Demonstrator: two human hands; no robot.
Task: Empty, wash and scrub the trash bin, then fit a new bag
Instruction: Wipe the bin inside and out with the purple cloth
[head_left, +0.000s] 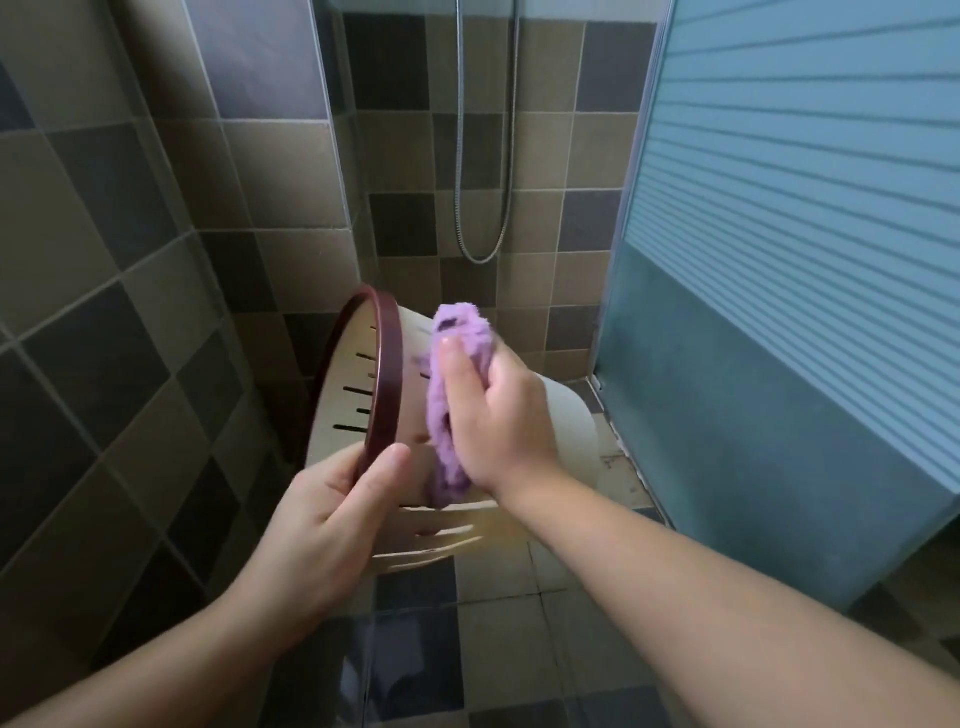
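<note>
the left hand sits nearest, its fingers and thumb curled round the dark red rim of the cream trash bin, which is held tipped on its side above the tiled floor. the right hand grips a bunched purple cloth and presses it against the bin's outer wall. a shower hose hangs on the tiled wall behind.

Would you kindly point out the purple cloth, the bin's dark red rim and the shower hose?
purple cloth (440, 415): head view, its hanging middle fold.
dark red rim (385, 374): head view, right side of the ring.
shower hose (459, 156): head view, left strand.
</note>
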